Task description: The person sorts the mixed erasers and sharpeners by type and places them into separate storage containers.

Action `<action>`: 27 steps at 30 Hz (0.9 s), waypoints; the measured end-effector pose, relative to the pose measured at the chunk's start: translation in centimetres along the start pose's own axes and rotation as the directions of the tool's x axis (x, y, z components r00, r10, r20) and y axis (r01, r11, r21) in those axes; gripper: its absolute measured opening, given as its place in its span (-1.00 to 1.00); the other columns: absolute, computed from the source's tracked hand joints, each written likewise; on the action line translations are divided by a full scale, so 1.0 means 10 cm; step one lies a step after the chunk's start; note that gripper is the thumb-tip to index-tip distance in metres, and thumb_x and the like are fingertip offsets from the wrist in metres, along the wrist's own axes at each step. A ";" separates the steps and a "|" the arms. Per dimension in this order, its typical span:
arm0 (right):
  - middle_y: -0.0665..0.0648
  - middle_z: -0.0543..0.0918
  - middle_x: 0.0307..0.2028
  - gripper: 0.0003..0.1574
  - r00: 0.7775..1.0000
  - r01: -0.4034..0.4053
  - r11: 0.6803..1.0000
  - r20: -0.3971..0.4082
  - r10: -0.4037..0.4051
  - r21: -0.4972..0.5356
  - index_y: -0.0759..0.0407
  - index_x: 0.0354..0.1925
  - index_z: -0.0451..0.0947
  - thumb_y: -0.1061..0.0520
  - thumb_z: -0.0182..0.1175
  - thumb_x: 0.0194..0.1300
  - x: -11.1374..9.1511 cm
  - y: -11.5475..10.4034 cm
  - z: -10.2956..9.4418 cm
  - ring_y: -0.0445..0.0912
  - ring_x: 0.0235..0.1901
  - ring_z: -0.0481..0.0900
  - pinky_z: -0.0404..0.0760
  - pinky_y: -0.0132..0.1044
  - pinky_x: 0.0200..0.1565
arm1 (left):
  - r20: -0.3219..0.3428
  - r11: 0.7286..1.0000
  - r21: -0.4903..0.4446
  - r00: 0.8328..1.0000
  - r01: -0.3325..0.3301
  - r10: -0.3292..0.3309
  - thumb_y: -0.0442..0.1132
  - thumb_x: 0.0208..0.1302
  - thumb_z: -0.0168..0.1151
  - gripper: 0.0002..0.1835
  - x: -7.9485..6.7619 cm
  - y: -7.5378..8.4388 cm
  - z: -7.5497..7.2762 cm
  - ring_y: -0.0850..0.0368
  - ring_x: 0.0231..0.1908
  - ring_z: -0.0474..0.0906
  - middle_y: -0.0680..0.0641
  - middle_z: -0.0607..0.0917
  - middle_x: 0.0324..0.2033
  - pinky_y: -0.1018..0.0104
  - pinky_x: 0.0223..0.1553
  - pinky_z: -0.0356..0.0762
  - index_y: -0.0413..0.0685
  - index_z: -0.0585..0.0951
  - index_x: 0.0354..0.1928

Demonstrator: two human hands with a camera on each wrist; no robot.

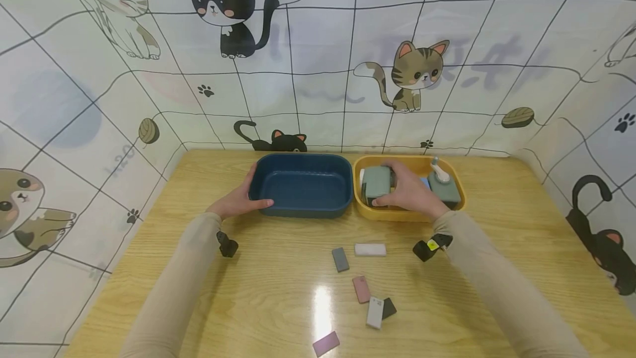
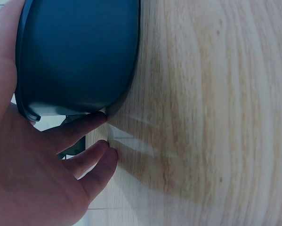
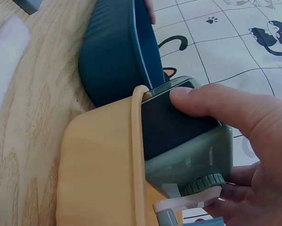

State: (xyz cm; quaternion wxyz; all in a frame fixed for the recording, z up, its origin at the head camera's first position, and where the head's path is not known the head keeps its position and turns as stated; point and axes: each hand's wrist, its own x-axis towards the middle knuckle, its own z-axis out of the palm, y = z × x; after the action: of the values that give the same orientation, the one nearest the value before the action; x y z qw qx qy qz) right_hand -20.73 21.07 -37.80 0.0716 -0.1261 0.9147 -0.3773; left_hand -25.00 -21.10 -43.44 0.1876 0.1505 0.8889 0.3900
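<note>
My left hand (image 1: 242, 199) rests against the left end of a dark blue bin (image 1: 300, 212), its thumb at the front wall. In the left wrist view the other fingers (image 2: 79, 132) lie fairly straight near the bin's base. With my right hand (image 1: 409, 189) I hold a grey-green pump bottle (image 1: 379, 180) at the left end of a yellow bin (image 1: 392, 215). The right wrist view shows the thumb on the bottle's dark panel (image 3: 176, 120), above the bin's rim. A pale nozzle with a ribbed collar (image 3: 204, 182) shows beside the body. The other fingertips are hidden.
Another grey-green pump bottle (image 1: 445, 189) stands at the yellow bin's right end, near something blue (image 1: 424, 182). Several small flat blocks lie on the table, among them a white one (image 1: 370, 249), a grey one (image 1: 340, 259) and a purple one (image 1: 326, 343).
</note>
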 end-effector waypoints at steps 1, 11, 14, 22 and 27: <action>0.33 0.40 0.09 0.18 1.000 -0.003 1.000 -0.002 0.003 -0.008 0.33 0.38 0.09 0.05 0.53 -0.04 0.00 0.00 0.01 0.18 -0.05 0.45 0.44 0.06 -0.03 | 0.000 1.000 0.000 1.000 0.001 -0.001 0.15 0.16 0.35 0.27 0.00 0.00 0.00 -0.23 0.44 -0.24 -0.18 -0.34 0.49 -0.20 0.33 -0.06 0.19 -0.48 0.49; 0.32 0.48 0.03 0.15 0.999 -0.029 0.999 0.034 0.030 -0.028 0.32 0.39 0.09 -0.05 0.48 0.05 0.04 0.07 0.06 0.15 -0.10 0.50 0.48 0.03 -0.10 | 0.003 1.000 0.010 1.000 0.025 -0.025 0.17 0.15 0.35 0.27 0.02 -0.01 0.01 -0.22 0.44 -0.24 -0.17 -0.35 0.49 -0.20 0.33 -0.07 0.23 -0.49 0.49; 0.34 0.48 0.05 0.15 0.998 -0.027 0.999 0.064 0.029 -0.036 0.34 0.41 0.06 -0.07 0.45 0.09 0.05 0.10 0.05 0.16 -0.10 0.50 0.49 0.04 -0.10 | 0.004 1.000 0.011 1.000 0.028 -0.028 0.17 0.14 0.36 0.27 0.02 -0.01 0.01 -0.21 0.45 -0.25 -0.15 -0.35 0.49 -0.19 0.33 -0.07 0.23 -0.49 0.49; 0.36 0.43 0.11 0.15 0.989 -0.041 0.999 0.141 0.042 -0.010 0.33 0.41 0.03 -0.06 0.44 0.10 0.14 0.13 0.02 0.17 -0.04 0.47 0.46 0.04 -0.05 | -0.001 1.000 0.007 1.000 0.007 -0.007 0.16 0.15 0.35 0.26 0.01 0.00 -0.01 -0.22 0.44 -0.24 -0.14 -0.36 0.49 -0.20 0.33 -0.07 0.23 -0.48 0.49; 0.32 0.45 0.10 0.08 0.983 -0.057 0.998 0.175 0.055 0.006 0.28 0.37 0.11 -0.01 0.46 0.07 0.19 0.16 0.02 0.15 -0.04 0.47 0.47 0.00 -0.05 | -0.002 1.000 0.013 1.000 0.005 -0.005 0.14 0.16 0.35 0.26 0.03 -0.02 -0.01 -0.24 0.44 -0.24 -0.15 -0.36 0.49 -0.22 0.33 -0.08 0.18 -0.48 0.49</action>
State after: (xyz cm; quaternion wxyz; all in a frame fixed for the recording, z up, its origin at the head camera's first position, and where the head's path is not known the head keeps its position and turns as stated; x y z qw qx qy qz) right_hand -22.81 21.48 -39.09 0.1632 -0.1324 0.9059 -0.3677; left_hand -25.29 -21.19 -43.57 0.1868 0.1489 0.8919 0.3839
